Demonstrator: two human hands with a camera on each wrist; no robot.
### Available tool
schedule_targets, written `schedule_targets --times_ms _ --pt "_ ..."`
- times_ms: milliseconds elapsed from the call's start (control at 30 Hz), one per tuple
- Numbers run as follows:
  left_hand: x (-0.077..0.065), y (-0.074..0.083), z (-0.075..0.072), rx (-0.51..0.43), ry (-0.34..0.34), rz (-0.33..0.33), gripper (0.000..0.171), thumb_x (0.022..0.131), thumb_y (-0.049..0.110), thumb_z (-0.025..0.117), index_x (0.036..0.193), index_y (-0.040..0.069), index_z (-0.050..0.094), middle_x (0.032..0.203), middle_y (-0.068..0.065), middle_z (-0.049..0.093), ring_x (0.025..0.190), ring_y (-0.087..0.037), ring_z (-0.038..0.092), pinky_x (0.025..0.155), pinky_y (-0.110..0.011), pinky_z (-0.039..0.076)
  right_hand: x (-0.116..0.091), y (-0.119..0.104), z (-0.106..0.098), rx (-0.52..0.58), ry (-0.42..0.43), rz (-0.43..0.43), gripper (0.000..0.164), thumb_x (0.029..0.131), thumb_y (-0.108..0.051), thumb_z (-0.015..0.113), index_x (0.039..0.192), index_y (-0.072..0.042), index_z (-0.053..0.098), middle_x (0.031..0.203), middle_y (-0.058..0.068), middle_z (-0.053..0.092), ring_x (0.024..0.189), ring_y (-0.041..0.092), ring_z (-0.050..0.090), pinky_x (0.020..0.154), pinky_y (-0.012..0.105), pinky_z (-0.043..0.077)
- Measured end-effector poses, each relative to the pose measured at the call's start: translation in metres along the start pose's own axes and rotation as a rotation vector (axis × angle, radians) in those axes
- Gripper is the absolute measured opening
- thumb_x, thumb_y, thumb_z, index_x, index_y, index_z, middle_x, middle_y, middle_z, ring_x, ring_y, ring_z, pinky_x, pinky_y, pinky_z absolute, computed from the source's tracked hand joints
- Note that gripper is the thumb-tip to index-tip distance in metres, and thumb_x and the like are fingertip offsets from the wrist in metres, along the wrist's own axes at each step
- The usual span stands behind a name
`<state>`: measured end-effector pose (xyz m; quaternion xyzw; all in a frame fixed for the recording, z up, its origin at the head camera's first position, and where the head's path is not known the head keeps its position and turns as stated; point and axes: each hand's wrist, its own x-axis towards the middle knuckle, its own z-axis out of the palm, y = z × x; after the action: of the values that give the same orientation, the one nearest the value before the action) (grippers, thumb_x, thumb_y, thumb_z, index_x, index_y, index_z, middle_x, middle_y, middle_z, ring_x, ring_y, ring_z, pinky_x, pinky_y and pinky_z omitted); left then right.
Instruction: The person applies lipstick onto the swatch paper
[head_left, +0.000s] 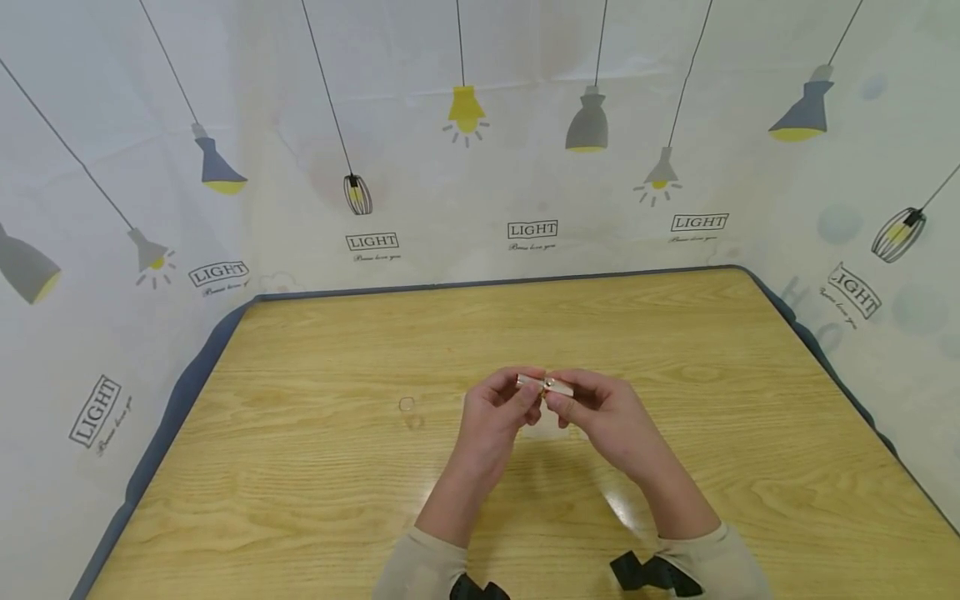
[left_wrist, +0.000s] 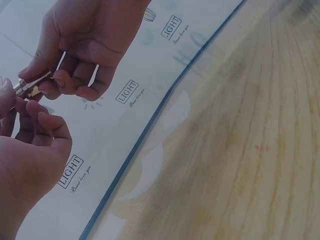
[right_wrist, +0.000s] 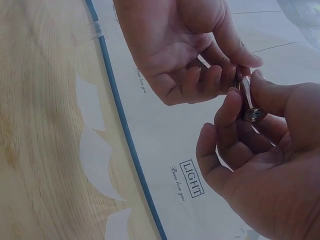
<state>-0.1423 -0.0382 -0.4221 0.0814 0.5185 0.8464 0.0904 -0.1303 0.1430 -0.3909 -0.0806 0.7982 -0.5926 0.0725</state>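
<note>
From my head, my left hand (head_left: 489, 423) and right hand (head_left: 613, 417) pinch a slim, shiny tube (head_left: 559, 387), one at each end, over the wooden table (head_left: 300, 475). From my left wrist, the tube sits between both hands. From my right wrist, its round end shows.

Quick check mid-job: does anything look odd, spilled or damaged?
One oddity: a small ring-like shape on the wooden tabletop, left of the left grip. It interrupts the wood grain; mark or loose object, I can't tell. No spill shows. The held shiny piece is too small to judge for damage.
</note>
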Motion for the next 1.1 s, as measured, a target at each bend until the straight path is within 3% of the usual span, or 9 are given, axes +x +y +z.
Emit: schedule_targets --times_ms 267,367,500,633,867,1100 --pt "-0.0005 0.0033 -0.0049 -0.053 -0.137 -0.009 0.016 0.104 0.015 0.066 0.107 0.025 0.077 0.093 0.011 0.067 0.077 -0.004 0.057 0.074 -0.021 0.048 0.0000 0.0006 -0.0008 0.011 -0.016 -0.006 0.033 0.105 -0.023 0.069 0.133 -0.005 0.071 0.108 0.017 0.072 0.081 0.019 0.068 0.071 0.029 0.051" --pt "-0.0003 0.0037 -0.0065 -0.064 -0.158 -0.014 0.018 0.106 0.012 0.064 0.113 0.024 0.076 0.095 0.010 0.066 0.079 -0.005 0.055 0.074 -0.022 0.046 0.0000 0.0007 -0.0007 0.017 -0.020 -0.009 0.032 0.105 -0.022 0.069 0.131 -0.004 0.071 0.108 0.017 0.071 0.081 0.017 0.068 0.072 0.029 0.052" --pt "0.0007 0.0043 -0.0060 -0.067 -0.116 -0.045 0.017 0.107 0.009 0.062 0.121 0.017 0.066 0.096 0.008 0.065 0.080 -0.006 0.056 0.072 -0.022 0.045 -0.0002 -0.0001 -0.0006 0.018 -0.014 -0.003 0.031 0.105 -0.024 0.070 0.129 -0.004 0.071 0.106 0.014 0.071 0.081 0.018 0.067 0.072 0.028 0.051" --pt "0.0024 0.0036 -0.0047 -0.042 -0.057 -0.065 0.012 0.107 0.005 0.059 0.113 0.015 0.057 0.092 0.007 0.064 0.077 -0.007 0.057 0.069 -0.021 0.045 -0.0004 -0.0002 -0.0006 0.016 -0.011 -0.004 0.030 0.105 -0.025 0.070 0.128 -0.005 0.071 0.104 0.013 0.070 0.081 0.020 0.067 0.071 0.028 0.051" --pt "0.0013 0.0051 -0.0020 -0.055 0.004 -0.038 0.018 0.104 -0.001 0.062 0.100 0.016 0.063 0.088 0.007 0.066 0.073 -0.005 0.058 0.069 -0.019 0.046 -0.0009 0.0004 0.0001 0.015 -0.014 -0.013 0.030 0.105 -0.023 0.070 0.129 -0.005 0.071 0.105 0.016 0.070 0.078 0.015 0.066 0.071 0.028 0.052" --pt "0.0001 0.0062 -0.0026 -0.070 0.010 -0.016 0.017 0.102 0.001 0.067 0.096 0.017 0.067 0.088 0.008 0.066 0.074 -0.005 0.058 0.069 -0.019 0.047 -0.0004 0.0001 0.0004 0.003 -0.013 -0.013 0.030 0.104 -0.021 0.071 0.128 -0.003 0.072 0.097 0.007 0.069 0.078 0.014 0.066 0.069 0.028 0.051"
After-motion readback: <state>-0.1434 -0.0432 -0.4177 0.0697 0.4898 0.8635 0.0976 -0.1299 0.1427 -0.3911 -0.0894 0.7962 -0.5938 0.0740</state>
